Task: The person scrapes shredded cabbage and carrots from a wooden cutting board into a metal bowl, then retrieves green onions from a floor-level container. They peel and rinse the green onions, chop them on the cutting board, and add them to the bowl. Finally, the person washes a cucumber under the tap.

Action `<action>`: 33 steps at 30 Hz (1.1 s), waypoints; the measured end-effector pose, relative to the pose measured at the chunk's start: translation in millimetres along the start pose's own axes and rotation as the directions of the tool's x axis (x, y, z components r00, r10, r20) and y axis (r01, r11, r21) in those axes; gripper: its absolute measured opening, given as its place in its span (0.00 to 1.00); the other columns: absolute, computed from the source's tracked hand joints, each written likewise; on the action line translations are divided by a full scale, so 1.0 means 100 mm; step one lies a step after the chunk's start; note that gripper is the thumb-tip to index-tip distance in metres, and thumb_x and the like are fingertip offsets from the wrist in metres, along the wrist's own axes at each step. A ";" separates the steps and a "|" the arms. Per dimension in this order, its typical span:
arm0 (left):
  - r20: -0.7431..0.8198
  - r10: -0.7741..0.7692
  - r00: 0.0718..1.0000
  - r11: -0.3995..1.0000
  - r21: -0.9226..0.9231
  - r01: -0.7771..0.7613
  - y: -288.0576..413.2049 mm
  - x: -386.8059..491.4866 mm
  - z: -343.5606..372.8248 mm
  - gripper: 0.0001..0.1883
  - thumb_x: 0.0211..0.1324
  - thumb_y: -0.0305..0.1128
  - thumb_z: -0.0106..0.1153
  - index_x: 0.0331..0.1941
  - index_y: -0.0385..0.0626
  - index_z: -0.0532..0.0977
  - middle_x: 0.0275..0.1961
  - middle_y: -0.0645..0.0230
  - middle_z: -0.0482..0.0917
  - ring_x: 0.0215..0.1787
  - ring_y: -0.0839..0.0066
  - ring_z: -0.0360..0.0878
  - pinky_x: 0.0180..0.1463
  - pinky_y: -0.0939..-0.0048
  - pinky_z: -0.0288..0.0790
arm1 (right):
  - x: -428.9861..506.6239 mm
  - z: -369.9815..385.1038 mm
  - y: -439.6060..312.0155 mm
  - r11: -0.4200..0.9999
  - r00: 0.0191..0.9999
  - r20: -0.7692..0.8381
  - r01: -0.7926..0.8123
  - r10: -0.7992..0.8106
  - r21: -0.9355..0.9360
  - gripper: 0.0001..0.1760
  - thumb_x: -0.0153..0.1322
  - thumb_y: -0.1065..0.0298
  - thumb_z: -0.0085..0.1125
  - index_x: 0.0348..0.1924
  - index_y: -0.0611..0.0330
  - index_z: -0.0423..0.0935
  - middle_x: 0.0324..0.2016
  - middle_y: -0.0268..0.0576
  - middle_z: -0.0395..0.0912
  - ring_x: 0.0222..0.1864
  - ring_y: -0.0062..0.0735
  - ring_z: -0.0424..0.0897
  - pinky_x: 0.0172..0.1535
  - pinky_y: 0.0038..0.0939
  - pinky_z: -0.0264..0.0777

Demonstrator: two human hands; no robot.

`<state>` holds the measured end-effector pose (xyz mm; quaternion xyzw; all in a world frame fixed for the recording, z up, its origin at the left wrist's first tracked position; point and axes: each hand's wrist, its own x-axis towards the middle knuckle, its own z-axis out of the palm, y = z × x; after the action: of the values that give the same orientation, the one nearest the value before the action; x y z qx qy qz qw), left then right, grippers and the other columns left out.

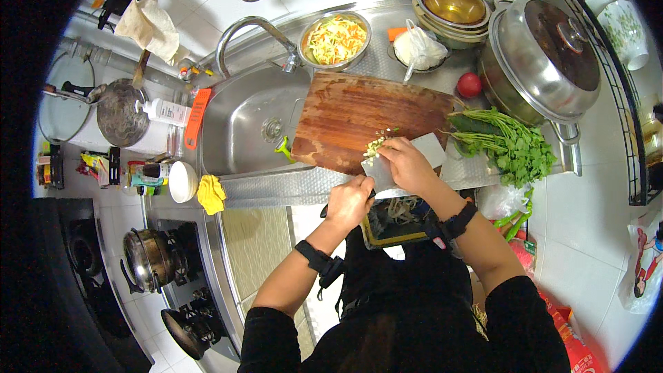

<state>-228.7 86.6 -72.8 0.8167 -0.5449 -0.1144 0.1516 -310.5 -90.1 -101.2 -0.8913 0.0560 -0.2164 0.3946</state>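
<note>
My left hand (348, 201) is closed around the black handle of a kitchen cleaver (430, 150). The wide steel blade lies over the near right part of a wooden cutting board (357, 109). My right hand (408, 163) rests across the blade and covers its middle. Its fingertips touch a small heap of pale chopped pieces (372, 149), perhaps garlic, at the blade's left end. A few loose bits are scattered on the board just beyond the fingers. Whether the right fingers pinch any pieces is hidden.
Left of the board is a steel sink (243, 119) with a green peeler (284, 149). Behind stands a bowl of shredded vegetables (336, 40). To the right are cilantro (523, 150), a tomato (469, 85) and a large steamer pot (538, 62). A bin (399, 223) sits below the counter edge.
</note>
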 end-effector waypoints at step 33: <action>-0.063 -0.440 0.896 0.856 -0.330 0.397 -0.45 0.19 -0.02 0.17 0.47 0.29 0.64 0.44 0.39 0.81 0.40 0.50 0.84 0.43 0.52 0.84 0.48 0.59 0.78 | -0.24 -0.55 0.16 0.889 0.806 -0.401 -0.313 0.434 0.334 0.15 0.69 0.82 0.50 0.43 0.63 0.83 0.43 0.46 0.83 0.44 0.37 0.81 0.49 0.29 0.71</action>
<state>-182.3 85.3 -88.0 0.8877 -0.3175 -0.1724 0.2856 -355.0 -131.9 -87.9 -0.7266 0.2968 -0.3462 0.5140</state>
